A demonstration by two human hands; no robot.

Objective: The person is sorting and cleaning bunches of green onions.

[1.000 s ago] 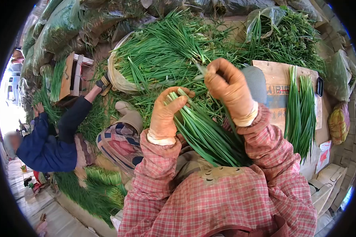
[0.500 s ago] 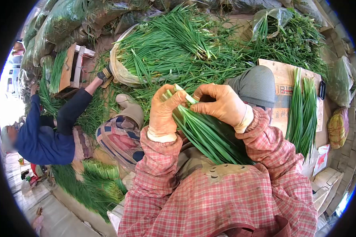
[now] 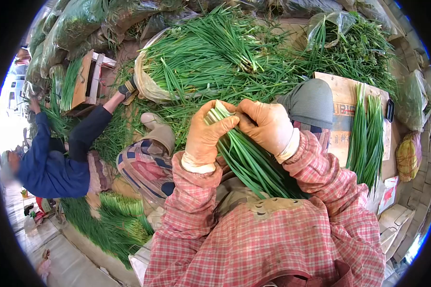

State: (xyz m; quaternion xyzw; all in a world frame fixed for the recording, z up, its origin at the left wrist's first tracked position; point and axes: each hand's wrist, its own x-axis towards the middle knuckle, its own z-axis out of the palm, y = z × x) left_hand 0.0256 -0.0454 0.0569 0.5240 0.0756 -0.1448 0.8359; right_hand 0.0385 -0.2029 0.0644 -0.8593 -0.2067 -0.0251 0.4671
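Observation:
My left hand (image 3: 207,136), in a pale thin glove, is wrapped round the whitish top end of a bunch of long green stalks (image 3: 255,165). The leaves of the bunch hang down toward my lap. My right hand (image 3: 268,128), gloved the same way, touches the bunch beside the left fingertips. Its fingers are closed in a pinch, and what lies between them is hidden.
A big heap of green stalks (image 3: 191,62) lies on plastic ahead. On a wooden board (image 3: 340,134) at the right rest two bunches (image 3: 364,138). A co-worker in blue (image 3: 57,172) sits at the left by a wooden crate (image 3: 85,81). More bunches (image 3: 122,220) lie lower left.
My right hand has closed its fingers and turned, with its fingertips now nearer my left hand. The co-worker's arm at the far left has shifted slightly.

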